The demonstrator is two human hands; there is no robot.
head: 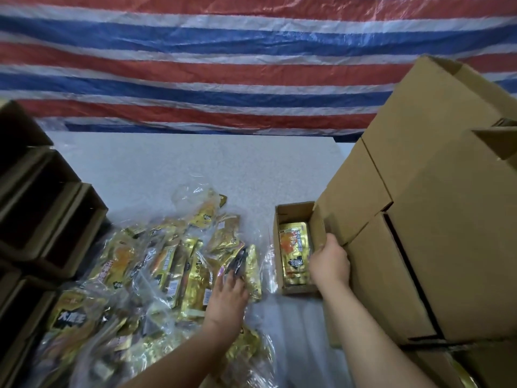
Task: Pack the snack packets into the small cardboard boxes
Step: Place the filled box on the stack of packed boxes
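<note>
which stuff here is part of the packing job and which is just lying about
Job: snack packets; small open box with a packet inside; left hand on the pile; right hand holding the box's flap; empty boxes.
Lying about: striped tarp; stacked closed cartons.

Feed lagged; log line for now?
left hand: on snack pile | right hand: gripping small box flap | box: packet inside
</note>
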